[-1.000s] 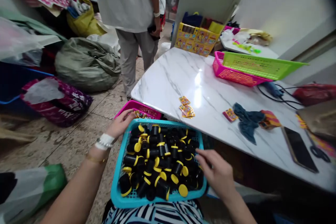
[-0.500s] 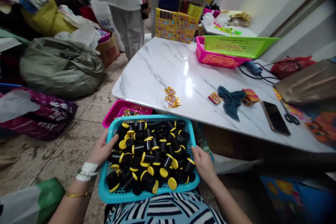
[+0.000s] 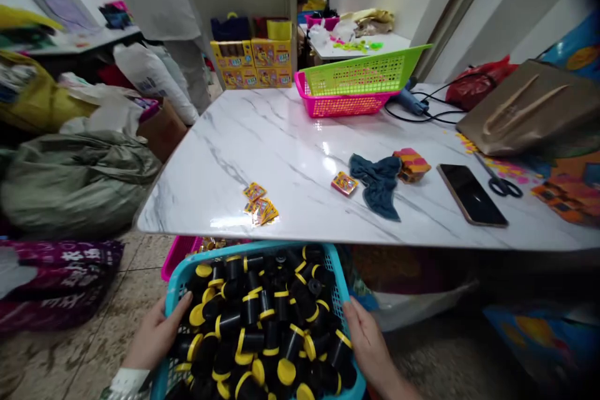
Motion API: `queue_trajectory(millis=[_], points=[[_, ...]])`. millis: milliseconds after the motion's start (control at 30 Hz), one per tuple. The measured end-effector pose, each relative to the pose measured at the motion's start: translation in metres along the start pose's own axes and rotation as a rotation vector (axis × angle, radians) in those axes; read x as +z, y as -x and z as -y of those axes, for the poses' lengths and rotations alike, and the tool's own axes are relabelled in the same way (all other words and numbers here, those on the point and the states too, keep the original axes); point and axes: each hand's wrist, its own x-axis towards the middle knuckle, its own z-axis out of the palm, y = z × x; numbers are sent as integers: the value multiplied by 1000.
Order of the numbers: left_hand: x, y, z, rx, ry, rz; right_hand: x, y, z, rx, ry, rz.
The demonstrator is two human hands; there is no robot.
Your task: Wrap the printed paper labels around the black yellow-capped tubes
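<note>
Between my hands is a light blue plastic basket (image 3: 340, 275), heaped with many small black canisters (image 3: 253, 340) that have yellow lids. My left hand (image 3: 154, 332) grips its left rim, thumb over the edge and fingers mostly hidden outside. On the opposite side my right hand (image 3: 370, 344) is closed around the right rim, its fingertips partly out of sight. The basket's far rim sits just below the front edge of the white marbled table (image 3: 290, 169). A magenta tray (image 3: 174, 257) with small gold-coloured pieces shows partly behind the basket, under the table edge.
On the table lie small yellow packets (image 3: 262, 209), a dark cloth (image 3: 376, 184), a phone (image 3: 472, 195) and scissors (image 3: 504, 186). Pink and green baskets (image 3: 347, 105) stand farther back, beside yellow boxes (image 3: 253, 64). Sacks (image 3: 79, 178) crowd the left floor. A person stands behind.
My view has turned and come closer to the table. The basket, still in both my hands, now appears lower in view. The standing person appears farther left.
</note>
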Motion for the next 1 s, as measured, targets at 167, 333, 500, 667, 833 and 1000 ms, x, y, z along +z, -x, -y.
queue_trajectory(millis=[167, 333, 500, 667, 833, 1000], points=[[22, 22, -40, -80, 251, 39, -17, -22, -3, 63, -129, -80], [41, 41, -65, -260, 474, 122, -58, -36, 32, 110, -161, -59], [68, 48, -66, -173, 559, 243, -102, -32, 44, 185, -92, -82], [94, 39, -68, -12, 522, 270, -121, -28, -2, 154, 177, -210], [79, 18, -65, 128, 271, 204, -78, -16, -53, 135, 151, -269], [32, -3, -38, 123, 81, 195, -18, 6, -37, 179, 33, -288]])
